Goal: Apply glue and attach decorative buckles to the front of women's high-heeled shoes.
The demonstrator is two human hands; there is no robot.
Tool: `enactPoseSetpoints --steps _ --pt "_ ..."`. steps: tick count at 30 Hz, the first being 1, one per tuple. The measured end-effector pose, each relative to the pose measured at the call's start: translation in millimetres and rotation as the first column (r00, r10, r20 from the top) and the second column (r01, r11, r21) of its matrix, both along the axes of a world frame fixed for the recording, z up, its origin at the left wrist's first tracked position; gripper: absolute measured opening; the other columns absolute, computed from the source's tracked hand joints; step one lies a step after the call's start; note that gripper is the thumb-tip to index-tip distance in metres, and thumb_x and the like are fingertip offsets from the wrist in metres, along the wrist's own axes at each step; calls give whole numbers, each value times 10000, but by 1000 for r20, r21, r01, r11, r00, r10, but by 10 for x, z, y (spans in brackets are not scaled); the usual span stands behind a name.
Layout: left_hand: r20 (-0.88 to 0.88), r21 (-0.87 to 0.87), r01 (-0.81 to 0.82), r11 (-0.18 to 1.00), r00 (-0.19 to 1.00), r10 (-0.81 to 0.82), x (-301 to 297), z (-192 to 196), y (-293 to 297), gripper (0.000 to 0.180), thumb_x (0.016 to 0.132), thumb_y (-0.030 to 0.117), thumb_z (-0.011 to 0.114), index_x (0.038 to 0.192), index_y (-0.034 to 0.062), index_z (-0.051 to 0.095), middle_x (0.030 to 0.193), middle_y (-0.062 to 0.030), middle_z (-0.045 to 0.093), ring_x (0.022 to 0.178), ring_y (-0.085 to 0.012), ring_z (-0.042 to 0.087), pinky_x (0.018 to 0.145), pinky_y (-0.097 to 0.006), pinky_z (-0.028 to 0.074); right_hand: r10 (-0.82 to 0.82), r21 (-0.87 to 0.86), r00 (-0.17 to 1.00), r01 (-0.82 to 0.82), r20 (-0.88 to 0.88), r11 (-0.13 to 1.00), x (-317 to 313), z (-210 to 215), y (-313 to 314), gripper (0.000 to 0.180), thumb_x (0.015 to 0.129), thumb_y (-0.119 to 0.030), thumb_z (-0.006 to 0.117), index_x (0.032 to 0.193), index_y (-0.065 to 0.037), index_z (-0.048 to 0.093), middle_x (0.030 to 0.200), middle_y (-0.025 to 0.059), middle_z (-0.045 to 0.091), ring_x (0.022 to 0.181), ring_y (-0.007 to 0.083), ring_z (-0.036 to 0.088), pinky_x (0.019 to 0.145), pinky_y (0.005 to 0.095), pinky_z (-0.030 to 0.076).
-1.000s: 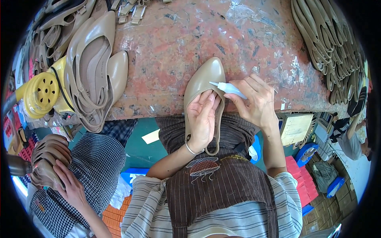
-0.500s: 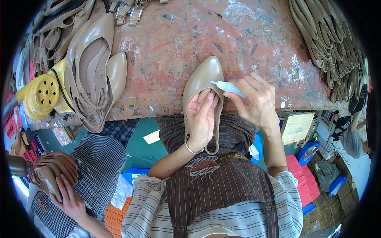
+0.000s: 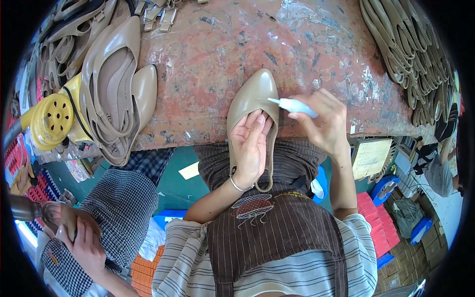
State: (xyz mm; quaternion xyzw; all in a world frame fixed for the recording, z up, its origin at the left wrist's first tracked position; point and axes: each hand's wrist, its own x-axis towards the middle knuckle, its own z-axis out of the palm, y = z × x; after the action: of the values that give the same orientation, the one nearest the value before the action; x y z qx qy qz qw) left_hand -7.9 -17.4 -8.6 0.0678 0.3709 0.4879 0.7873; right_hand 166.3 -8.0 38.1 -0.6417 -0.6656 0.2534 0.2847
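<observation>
A beige pointed slingback shoe (image 3: 249, 96) lies with its toe on the stained red worktable (image 3: 222, 54) and its heel strap over my lap. My left hand (image 3: 251, 146) rests inside the shoe, fingers spread on the insole. My right hand (image 3: 321, 123) grips a small white glue tube (image 3: 296, 105) whose nozzle points at the shoe's right inner edge near my left fingertips.
More beige shoes (image 3: 114, 79) are piled at the table's left by a yellow machine part (image 3: 52, 119). A stack of tan soles (image 3: 410, 54) curves along the right. At lower left another person in a checked garment holds a shoe (image 3: 64, 222).
My hands and the shoe have hardly moved. The person at lower left has brought their shoe lower and further left.
</observation>
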Motion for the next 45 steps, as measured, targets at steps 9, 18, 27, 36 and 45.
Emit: enactPoseSetpoints --steps 9,18,27,36,45 --pt "32 9 -21 1000 999 20 -8 31 16 172 928 2 526 1094 -33 552 1077 -92 624 1082 -203 580 1028 -381 427 -455 184 868 489 -198 853 414 -534 84 303 895 -11 576 1191 4 512 1133 159 651 1078 230 615 907 312 476" --pt "17 -60 -23 998 1000 24 0 55 -18 178 927 3 528 1103 -26 542 1106 -110 609 1090 -201 572 1017 -365 429 -525 660 851 395 -2 639 -17 -191 116 394 825 36 599 1207 36 501 1172 172 565 1131 302 535 1007 402 399" --pt "51 -18 -2 1000 999 3 9 -17 -45 177 926 7 524 1100 -13 550 1142 -102 604 1108 -200 564 1019 -370 423 -188 402 971 114 150 909 -366 -468 2197 185 786 -62 645 968 -66 679 1002 127 604 953 313 581 796 382 491" --pt "65 -82 -33 996 997 39 -22 19 1 154 919 29 551 1060 -28 576 1087 -98 628 1079 -200 579 1007 -368 431 -480 -330 514 359 -711 873 -225 57 845 125 859 -80 663 960 -10 637 794 14 634 708 102 617 600 220 484" --pt "22 -74 -12 997 1000 14 18 93 53 224 953 46 512 1163 -25 540 1159 -114 608 1072 -177 579 993 -340 438 -622 -547 231 317 -748 775 -474 -112 22 70 858 -16 659 921 -25 630 834 25 651 744 72 592 627 204 471"
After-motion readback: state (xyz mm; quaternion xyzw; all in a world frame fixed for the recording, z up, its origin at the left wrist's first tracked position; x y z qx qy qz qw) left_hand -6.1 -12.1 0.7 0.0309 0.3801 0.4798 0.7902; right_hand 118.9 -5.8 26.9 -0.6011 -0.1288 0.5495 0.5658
